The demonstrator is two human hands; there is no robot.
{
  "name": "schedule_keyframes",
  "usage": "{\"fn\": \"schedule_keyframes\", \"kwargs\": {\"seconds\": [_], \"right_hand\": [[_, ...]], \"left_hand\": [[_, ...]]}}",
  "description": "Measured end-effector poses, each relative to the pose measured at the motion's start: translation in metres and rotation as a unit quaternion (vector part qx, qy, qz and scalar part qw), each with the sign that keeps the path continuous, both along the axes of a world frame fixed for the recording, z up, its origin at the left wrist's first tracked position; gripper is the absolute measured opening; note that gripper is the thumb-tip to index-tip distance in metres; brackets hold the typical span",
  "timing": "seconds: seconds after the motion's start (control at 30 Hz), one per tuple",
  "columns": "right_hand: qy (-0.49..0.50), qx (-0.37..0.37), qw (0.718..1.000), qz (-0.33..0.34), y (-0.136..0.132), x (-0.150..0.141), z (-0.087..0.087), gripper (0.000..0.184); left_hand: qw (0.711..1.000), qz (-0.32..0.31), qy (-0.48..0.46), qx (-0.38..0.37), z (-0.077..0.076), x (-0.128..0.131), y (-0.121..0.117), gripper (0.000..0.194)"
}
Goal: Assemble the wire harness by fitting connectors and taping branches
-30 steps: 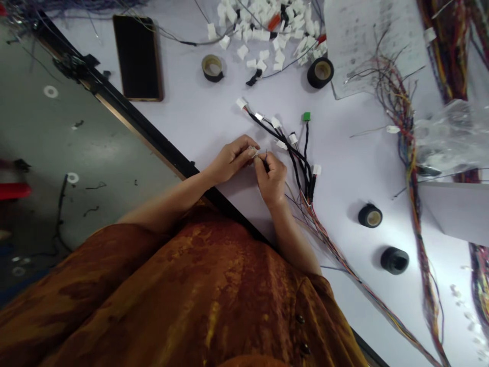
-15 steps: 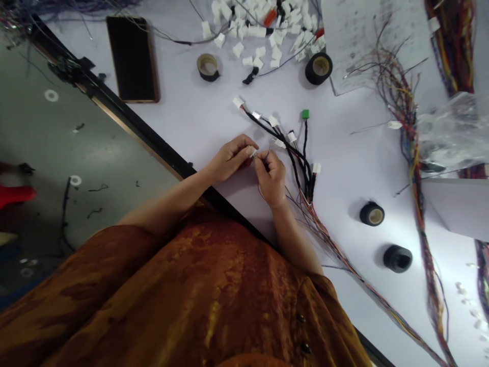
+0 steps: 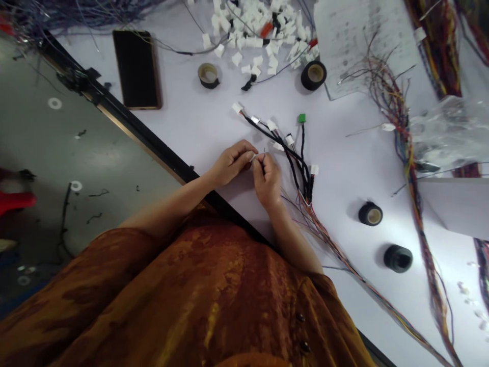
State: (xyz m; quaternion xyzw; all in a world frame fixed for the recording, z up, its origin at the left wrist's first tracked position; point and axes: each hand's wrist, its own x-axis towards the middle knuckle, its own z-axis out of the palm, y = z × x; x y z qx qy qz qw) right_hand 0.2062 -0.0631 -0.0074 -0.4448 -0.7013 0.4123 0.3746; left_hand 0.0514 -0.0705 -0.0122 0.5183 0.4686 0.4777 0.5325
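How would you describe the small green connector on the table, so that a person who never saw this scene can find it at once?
On the pale table, look just beyond the person's right hand for the black wire bundle. One thin black lead rises alone from the bundle toward the tape roll. At its tip sits the small green connector, the only green one there; the connectors around it are white.

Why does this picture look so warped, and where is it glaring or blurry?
In the head view, the wide lens makes the orange garment loom huge; the plastic bag shows glare; the black tape roll casts a soft shadow on the pale table; white bits at lower right blur; the left hand and right hand look fairly sharp, the tiny white connector less so.
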Motion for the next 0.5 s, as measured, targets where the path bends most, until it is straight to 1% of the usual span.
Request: {"fn": "schedule_keyframes", "kwargs": {"seconds": [0.13,0.2,0.27,0.37,0.43,0.5], "right_hand": [[-0.001,0.003,1.0,-0.006,-0.001,0.0,0.005,0.021],[-0.031,0.007,0.999,-0.009,-0.001,0.003,0.008,0.022],[-0.106,0.023,0.994,0.005,-0.001,0.006,0.011,0.026],[-0.232,0.039,0.971,0.046,-0.001,0.009,0.015,0.027],[-0.263,0.037,0.962,0.063,-0.001,0.01,0.017,0.028],[-0.239,0.036,0.969,0.058,-0.001,0.011,0.019,0.026]], "left_hand": [[0.998,0.003,-0.053,-0.022,0.0,0.0,0.0,0.038],[0.997,0.002,-0.067,-0.03,0.001,0.0,0.0,0.038],[0.998,-0.002,-0.059,-0.023,0.001,0.0,0.0,0.04],[1.0,0.012,-0.018,0.0,0.002,0.001,0.0,0.041],[1.0,0.022,0.016,0.016,0.003,0.001,0.001,0.039],[1.0,0.015,0.017,0.02,0.003,0.001,0.002,0.037]]}}
